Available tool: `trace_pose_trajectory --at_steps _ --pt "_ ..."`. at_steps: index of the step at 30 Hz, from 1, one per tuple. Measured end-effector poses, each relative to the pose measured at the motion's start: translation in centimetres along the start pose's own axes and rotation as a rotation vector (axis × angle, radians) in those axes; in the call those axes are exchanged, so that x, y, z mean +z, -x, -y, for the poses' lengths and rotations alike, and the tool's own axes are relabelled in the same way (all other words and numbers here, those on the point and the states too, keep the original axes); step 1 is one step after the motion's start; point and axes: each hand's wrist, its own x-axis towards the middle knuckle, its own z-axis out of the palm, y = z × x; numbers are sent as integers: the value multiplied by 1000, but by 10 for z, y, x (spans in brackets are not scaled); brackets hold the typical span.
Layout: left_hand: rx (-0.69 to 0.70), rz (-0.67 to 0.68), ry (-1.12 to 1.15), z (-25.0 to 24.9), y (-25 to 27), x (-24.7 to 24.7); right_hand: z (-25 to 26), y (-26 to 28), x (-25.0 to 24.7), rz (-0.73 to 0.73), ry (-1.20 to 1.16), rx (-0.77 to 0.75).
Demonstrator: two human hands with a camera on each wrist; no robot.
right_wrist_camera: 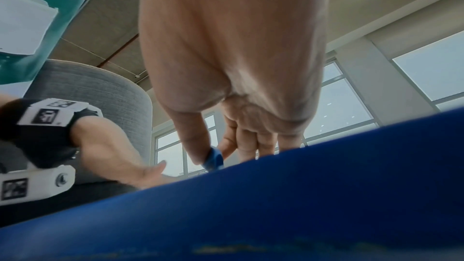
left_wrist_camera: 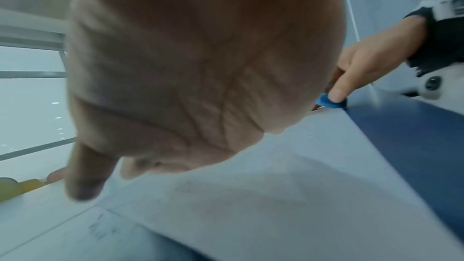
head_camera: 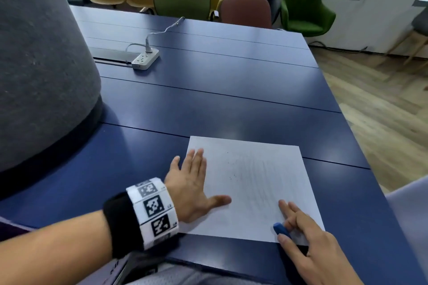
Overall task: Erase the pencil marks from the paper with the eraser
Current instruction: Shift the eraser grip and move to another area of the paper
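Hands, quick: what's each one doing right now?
Left hand: open, fingers flat on the paper.
Right hand: pinching the blue eraser at the paper's near edge.

A white sheet of paper (head_camera: 252,183) is laid flat on the dark blue table (head_camera: 208,90), near its front edge and turned slightly askew. Faint grey pencil marks (head_camera: 257,180) are spread in light strokes over the middle of the sheet, and a few dark specks are scattered left of them. A small blue eraser (head_camera: 281,230) is set against the paper close to its near right corner, pinched from above.
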Motion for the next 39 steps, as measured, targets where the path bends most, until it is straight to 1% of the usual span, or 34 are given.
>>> trace_pose_trajectory --at_steps 1,3,6,7,9,11,13,14,17,18,19,20,21,22,24,25,26,27,28,32,33,34,35,36,38,39 --pt "35 -37 -8 -3 -8 -8 1 0 0 0 5 1" --pt "180 -103 -34 -17 -25 -19 2 -1 -1 4 13 8" --pt "410 -129 -97 -49 -47 -22 2 -2 -3 -1 5 14" --pt "447 -124 -104 -57 -51 -20 2 -2 -3 -1 1 14" --pt "455 -120 -70 -64 -53 -16 1 -3 -2 -5 10 13" --pt "421 -109 -13 -55 -50 -12 0 -2 0 -13 22 27" --pt "333 -85 53 -35 -41 -8 0 -2 2 -24 25 39" --pt "260 -62 83 -23 -36 -6 0 -1 3 -29 21 41" --pt "-13 9 158 4 -29 -5 -1 -2 4 -22 22 43" --pt "-76 7 177 8 -30 -6 -1 -2 5 -15 24 46" --pt "-99 -14 187 7 -32 -7 -1 -1 4 -10 29 45" --pt "-69 -49 183 2 -34 -9 0 -1 4 -7 35 43" --pt "9 -84 165 -6 -35 -9 1 -2 4 -6 48 40" --pt "119 -102 137 -18 -34 -11 3 -1 3 -8 57 40" --pt "337 -86 80 -42 -29 -11 3 -1 3 -3 74 39" --pt "402 -61 58 -52 -28 -10 2 -2 2 -4 79 36" --pt "423 -42 51 -57 -26 -6 1 -1 2 -3 80 40" --pt "404 -40 50 -55 -25 -4 2 -2 2 -5 72 46" --pt "351 -43 65 -48 -25 -1 4 -2 1 -5 55 55" --pt "-31 -4 155 -4 -30 -8 11 -1 2 15 100 82" --pt "-104 -7 176 2 -30 -10 10 0 2 23 111 88" --pt "-129 -24 195 2 -28 -11 9 1 2 25 122 89" --pt "-88 -51 185 -2 -24 -11 7 1 2 27 135 79" --pt "15 -77 143 -12 -17 -8 5 1 2 22 145 67" --pt "321 -98 38 -38 2 1 8 1 0 12 131 82" --pt "461 -72 12 -50 10 8 9 1 -1 18 133 86"
